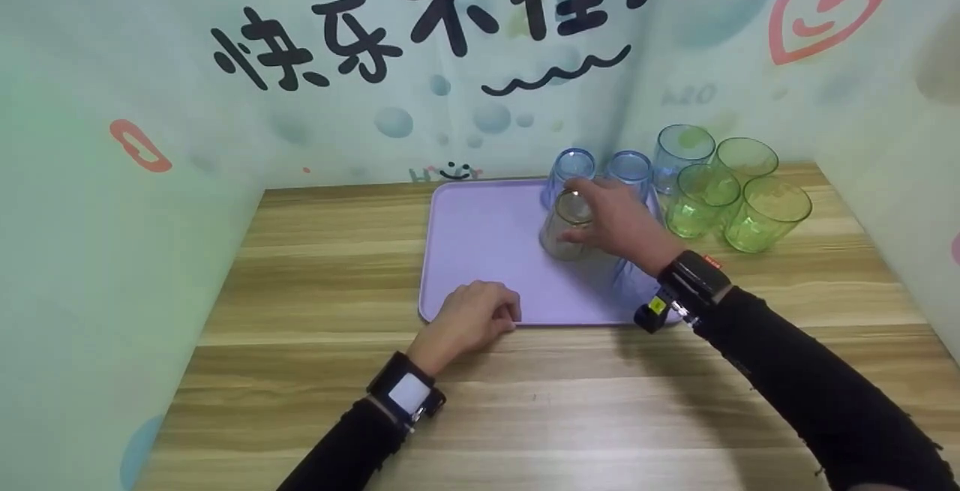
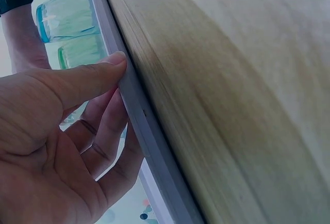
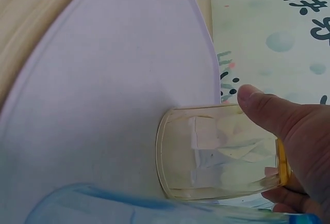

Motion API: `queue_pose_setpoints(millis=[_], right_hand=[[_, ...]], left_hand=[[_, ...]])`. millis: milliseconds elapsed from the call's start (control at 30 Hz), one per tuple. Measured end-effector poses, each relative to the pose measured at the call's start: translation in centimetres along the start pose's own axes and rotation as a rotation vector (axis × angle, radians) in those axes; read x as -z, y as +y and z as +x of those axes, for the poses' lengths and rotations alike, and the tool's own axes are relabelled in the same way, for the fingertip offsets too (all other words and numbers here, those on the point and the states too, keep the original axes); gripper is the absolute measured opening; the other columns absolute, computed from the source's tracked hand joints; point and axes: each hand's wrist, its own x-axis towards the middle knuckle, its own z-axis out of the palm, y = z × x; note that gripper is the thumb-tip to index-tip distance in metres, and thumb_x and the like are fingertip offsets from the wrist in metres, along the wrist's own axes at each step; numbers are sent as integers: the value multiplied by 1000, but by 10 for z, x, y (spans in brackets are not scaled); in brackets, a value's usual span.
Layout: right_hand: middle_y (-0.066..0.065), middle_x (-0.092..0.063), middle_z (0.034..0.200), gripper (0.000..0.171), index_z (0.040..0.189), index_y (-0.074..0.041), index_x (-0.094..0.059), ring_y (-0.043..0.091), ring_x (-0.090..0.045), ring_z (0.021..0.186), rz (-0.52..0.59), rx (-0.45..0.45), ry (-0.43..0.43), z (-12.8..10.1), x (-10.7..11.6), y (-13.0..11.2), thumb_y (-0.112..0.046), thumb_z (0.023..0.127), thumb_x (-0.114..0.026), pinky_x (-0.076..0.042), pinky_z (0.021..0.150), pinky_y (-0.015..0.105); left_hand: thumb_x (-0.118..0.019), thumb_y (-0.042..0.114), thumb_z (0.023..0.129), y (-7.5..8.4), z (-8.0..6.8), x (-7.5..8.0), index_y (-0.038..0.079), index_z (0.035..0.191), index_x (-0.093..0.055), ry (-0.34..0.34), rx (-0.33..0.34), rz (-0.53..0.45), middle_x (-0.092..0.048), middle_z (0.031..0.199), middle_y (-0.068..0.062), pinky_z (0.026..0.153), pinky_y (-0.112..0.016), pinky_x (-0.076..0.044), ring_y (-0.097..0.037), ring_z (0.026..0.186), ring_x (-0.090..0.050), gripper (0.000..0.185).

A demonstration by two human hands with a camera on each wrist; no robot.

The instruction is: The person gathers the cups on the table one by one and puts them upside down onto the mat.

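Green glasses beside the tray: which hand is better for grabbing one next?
Probably the right hand, once it lets go of the yellowish glass. It's much closer to the green glasses; the left hand is at the tray's near edge, farther away.

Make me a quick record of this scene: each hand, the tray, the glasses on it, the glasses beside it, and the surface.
Right hand: holds the yellow-tinged glass near its base, rim down; whether it touches the tray is unclear
Left hand: thumb and curled fingers at the near rim of the purple tray
On tray: two blue glasses at the back, upside down; another blue glass near the right wrist
Right of tray: one upright blue glass, three upright green glasses
Surface: wood-grain table
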Motion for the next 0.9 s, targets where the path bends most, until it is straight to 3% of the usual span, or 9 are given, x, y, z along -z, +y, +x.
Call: queue_pose_setpoints(millis=[200, 400, 900], right_hand=[[22, -60, 129, 83, 141, -5, -52, 43, -53, 120, 0, -10, -3, 0, -2, 2, -36, 75, -91, -46, 96, 56], [22, -61, 126, 82, 140, -4, -53, 42, -56, 115, -2, 9, 22, -2, -1, 4, -35, 75, -92, -48, 92, 55], [21, -61, 127, 74, 137, 0, -53, 41, -55, 117, 113, 46, 119, -15, 14, 13, -34, 81, -87, -44, 97, 58]], left_hand=[[-78, 9, 86, 1, 0, 0, 16, 89, -75, -5, 6, -1, -68, 83, 8, 74, -37, -50, -14, 82, -63, 8], [-79, 10, 87, 1, 0, 0, 16, 89, -75, -3, 6, -8, -69, 84, 7, 75, -36, -50, -14, 82, -64, 8], [-79, 10, 88, 1, 0, -1, 16, 89, -75, -11, 20, -1, -65, 80, 9, 72, -34, -50, -12, 79, -61, 8]])
